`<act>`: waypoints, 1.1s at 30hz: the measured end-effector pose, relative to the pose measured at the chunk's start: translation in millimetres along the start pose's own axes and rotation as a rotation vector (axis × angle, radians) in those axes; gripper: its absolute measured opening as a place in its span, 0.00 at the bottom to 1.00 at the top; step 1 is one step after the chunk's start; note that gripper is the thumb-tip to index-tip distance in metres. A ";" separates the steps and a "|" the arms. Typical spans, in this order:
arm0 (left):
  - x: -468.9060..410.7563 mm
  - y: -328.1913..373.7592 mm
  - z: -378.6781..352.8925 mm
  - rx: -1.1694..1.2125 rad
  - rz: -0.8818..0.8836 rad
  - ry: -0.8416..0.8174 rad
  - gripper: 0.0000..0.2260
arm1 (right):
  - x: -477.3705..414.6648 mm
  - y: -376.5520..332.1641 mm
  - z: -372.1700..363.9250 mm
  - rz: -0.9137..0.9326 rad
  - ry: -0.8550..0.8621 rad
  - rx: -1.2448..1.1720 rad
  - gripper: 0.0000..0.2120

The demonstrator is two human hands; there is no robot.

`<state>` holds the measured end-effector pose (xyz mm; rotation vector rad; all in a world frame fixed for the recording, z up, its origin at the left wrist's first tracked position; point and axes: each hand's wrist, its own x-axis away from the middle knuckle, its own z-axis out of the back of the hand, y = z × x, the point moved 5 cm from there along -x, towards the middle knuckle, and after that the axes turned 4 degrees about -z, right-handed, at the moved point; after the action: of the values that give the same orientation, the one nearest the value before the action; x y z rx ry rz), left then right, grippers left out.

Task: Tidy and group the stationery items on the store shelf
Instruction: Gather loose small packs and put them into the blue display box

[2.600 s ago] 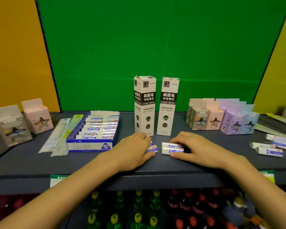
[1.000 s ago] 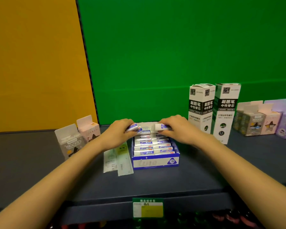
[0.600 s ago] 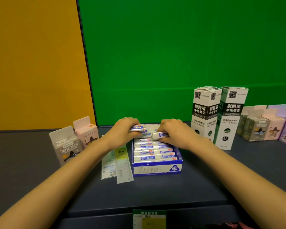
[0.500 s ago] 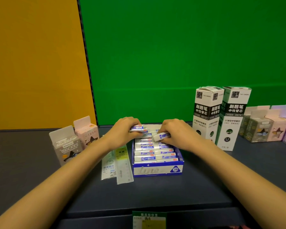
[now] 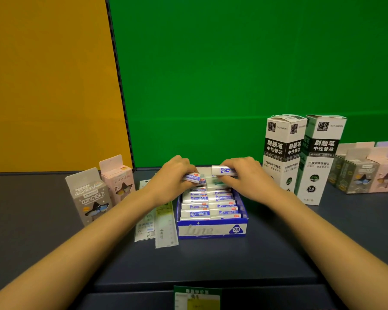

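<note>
Shelf [image 5: 54, 253] surface, dark and flat, carries everything here: two tall refill boxes [image 5: 305, 157] stand upright at the right, small sharpener boxes [image 5: 90, 195] stand at the left, flat rulers [image 5: 164, 222] lie just beside the blue eraser tray [image 5: 211, 230], and the tray sits in the middle with rows of wrapped erasers inside. Both forearms reach forward from the near edge and converge over the tray's far end, wrists low and palms turned down. The left hand [image 5: 173, 175] has its fingers closed around a loose eraser [image 5: 193, 177], held just above the back left rows. The right hand [image 5: 244, 175] pinches another eraser [image 5: 224, 170] by its long sides, a little higher, over the back right corner. The step appears to be seating these two with their kind. It would go best if each eraser were turned to lie parallel with the rows, label up, then lowered into a free slot at the back without pressing sideways, since the neighbours could ride up or tilt. Releasing only once each lies flat should keep the rows even.
</note>
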<state>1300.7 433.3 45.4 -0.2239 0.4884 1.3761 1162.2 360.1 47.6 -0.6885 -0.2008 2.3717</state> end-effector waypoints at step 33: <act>8.1 3.6 6.3 0.212 0.160 -0.199 0.06 | 12.5 -6.4 -10.3 0.131 -0.284 0.165 0.19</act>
<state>1299.4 443.9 47.7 0.1271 0.4895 1.4721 1162.9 372.6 35.5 -0.2932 -0.0804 2.5714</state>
